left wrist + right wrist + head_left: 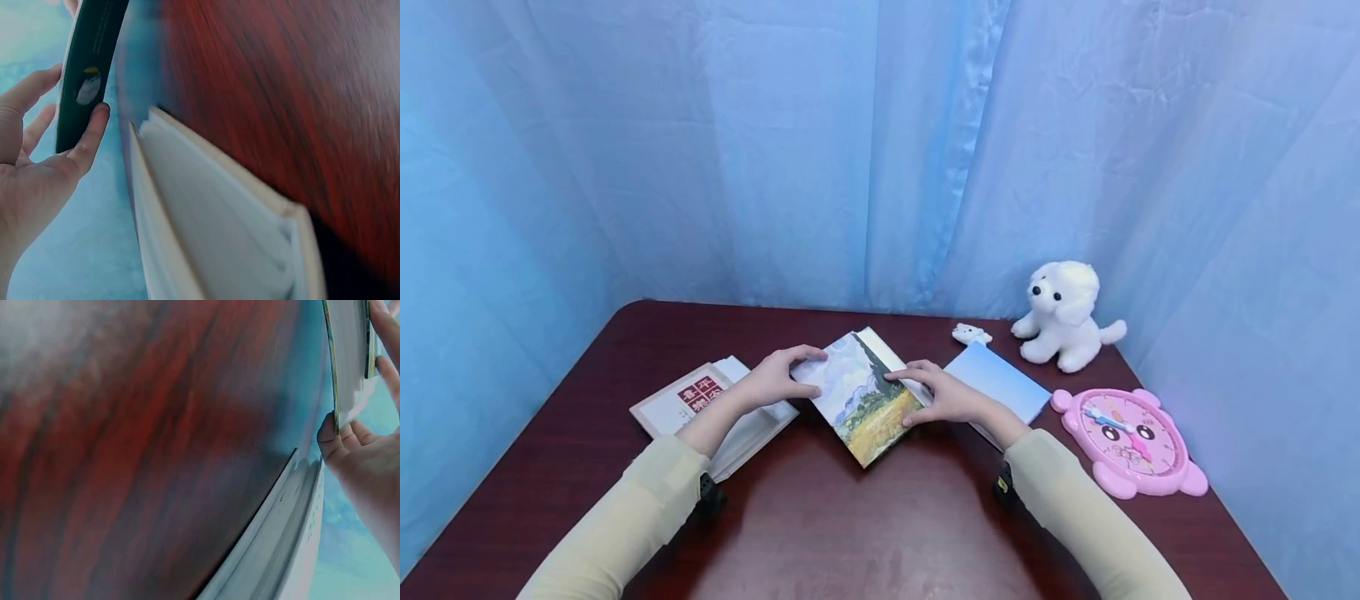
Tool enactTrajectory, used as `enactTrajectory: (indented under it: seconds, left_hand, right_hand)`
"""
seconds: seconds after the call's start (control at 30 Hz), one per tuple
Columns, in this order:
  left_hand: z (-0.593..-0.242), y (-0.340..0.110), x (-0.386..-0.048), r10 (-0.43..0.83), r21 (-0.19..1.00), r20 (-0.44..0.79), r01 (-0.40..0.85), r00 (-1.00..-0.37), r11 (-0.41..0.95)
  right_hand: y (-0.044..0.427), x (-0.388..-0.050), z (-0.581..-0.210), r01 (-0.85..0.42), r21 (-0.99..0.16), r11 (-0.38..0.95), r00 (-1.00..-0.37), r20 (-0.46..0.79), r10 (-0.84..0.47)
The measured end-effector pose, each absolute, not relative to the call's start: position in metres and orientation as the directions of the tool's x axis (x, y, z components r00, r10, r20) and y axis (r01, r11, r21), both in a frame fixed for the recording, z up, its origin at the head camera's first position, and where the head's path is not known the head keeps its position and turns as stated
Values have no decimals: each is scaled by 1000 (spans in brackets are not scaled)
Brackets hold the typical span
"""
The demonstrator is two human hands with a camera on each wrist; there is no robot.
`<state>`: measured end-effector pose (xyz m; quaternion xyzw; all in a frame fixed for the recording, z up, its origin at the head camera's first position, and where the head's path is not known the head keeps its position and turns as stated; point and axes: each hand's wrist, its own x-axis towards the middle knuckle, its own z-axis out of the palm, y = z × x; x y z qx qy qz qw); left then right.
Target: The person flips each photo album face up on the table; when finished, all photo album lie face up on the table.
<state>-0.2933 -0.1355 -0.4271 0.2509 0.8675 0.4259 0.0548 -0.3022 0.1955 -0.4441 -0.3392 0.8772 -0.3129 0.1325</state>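
Note:
A book with a painted landscape cover is raised over the middle of the table, tilted, between both hands. My left hand grips its left side, thumb and fingers around the dark green spine with a small oval emblem. On the opposite side my right hand holds the page-edge side; in the right wrist view its fingers pinch the cover edges, with white pages between them. Beneath the left forearm lies a pale book with a red square seal. A blue-and-white book lies behind the right wrist.
At the back right sit a white plush dog and a small white toy. A pink animal-shaped clock lies near the right edge of the dark red wooden table. Blue curtains hang behind and on both sides.

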Motion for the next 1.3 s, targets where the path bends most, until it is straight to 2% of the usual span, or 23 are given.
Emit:
enactTrajectory:
  seconds: [0.37,0.9,1.3]
  left_hand:
    - [-430,-149,-299,553,751,35,387,-832,535]
    - [-434,-159,-296,578,723,-72,357,-813,592]
    - [-422,-149,-292,583,597,-43,447,-812,666]
  right_hand:
    - [195,-310,-448,-526,-622,580,-695,-78,-714]
    - [190,-303,-448,-539,-604,587,-641,-158,-751]
    - [192,-296,-440,-555,-596,581,-643,-136,-754]
